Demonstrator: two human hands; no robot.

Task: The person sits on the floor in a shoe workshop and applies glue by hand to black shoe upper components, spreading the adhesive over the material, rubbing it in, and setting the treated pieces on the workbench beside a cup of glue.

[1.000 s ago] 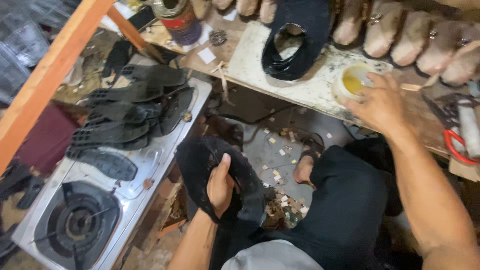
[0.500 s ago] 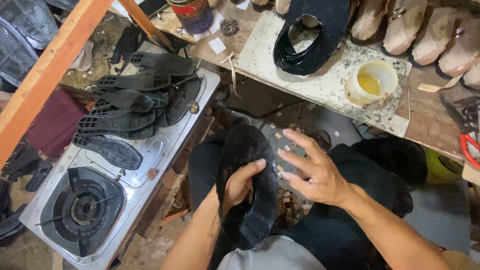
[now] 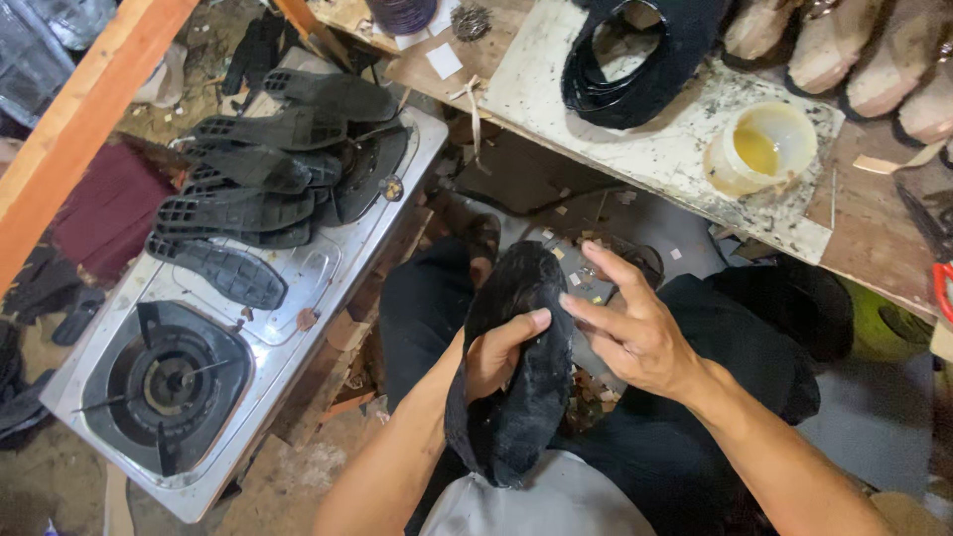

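Note:
I hold a black fabric shoe upper (image 3: 518, 397) over my lap. My left hand (image 3: 496, 352) grips it from the left side, thumb on top. My right hand (image 3: 630, 333) has its fingers spread and its fingertips touch the upper's right edge. On the stained white board (image 3: 635, 149) above stand a yellowish tub of glue (image 3: 759, 149) and another black shoe upper (image 3: 635, 55).
A metal gas stove (image 3: 199, 357) at left carries several black rubber soles (image 3: 258, 184) piled on its far half. Tan shoe lasts (image 3: 864, 50) line the bench at top right. An orange wooden beam (image 3: 79, 119) crosses the upper left. Scraps litter the floor.
My right hand came back from the glue tub to the upper on my lap. The left hand turned the upper lengthwise and raised it.

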